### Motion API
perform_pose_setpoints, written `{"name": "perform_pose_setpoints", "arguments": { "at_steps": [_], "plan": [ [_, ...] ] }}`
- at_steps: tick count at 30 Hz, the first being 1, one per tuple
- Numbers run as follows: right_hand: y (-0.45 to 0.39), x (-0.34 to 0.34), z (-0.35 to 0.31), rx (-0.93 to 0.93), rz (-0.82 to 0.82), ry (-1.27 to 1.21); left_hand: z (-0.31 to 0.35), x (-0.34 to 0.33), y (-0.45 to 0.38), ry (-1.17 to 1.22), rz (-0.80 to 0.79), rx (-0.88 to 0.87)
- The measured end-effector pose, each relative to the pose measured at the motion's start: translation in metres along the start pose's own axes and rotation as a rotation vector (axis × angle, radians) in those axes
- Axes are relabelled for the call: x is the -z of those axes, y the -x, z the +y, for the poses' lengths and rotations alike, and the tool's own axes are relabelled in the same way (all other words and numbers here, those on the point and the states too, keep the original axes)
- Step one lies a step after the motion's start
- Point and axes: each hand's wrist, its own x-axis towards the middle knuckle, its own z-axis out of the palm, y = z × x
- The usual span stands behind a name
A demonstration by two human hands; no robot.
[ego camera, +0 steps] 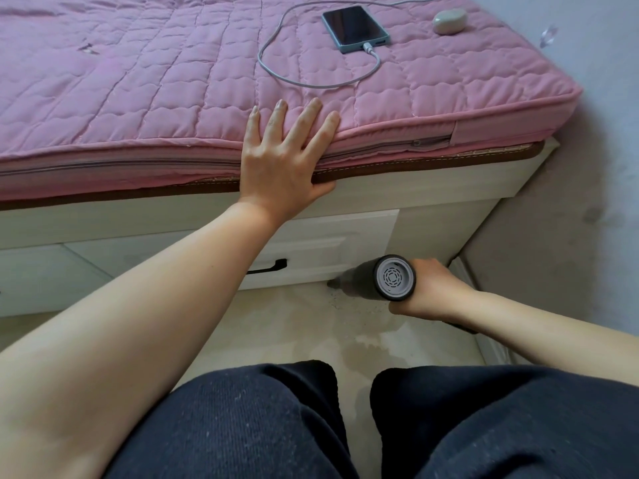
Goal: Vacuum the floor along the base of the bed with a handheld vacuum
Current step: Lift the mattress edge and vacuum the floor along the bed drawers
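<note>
Crouching in dark knit trousers [262,426], a person works low at the bedside. The right hand [434,290] wraps around a black cylindrical handheld vacuum [383,278], its nozzle at the seam where the pale tiled floor [297,326] meets the white drawer front [311,247]. Keeping the tip tight to that seam and gliding slowly should lift the grit speckled just below the hand. The left hand [283,160], fingers flat and spread, braces on the pink quilted mattress [138,81]. Beyond it: one dark phone [354,27], one grey cable [276,60], one pale oval case [449,20].
</note>
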Motion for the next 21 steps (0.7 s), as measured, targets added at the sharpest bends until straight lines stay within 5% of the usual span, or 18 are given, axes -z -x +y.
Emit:
{"name": "perform_pose_setpoints", "arguments": {
  "at_steps": [21],
  "plan": [
    [0.0036,0.0050,-0.0009,0.017,-0.044,0.045,-0.0012,-0.0014,0.0002,-0.002,-0.007,-0.003]
  ]
}}
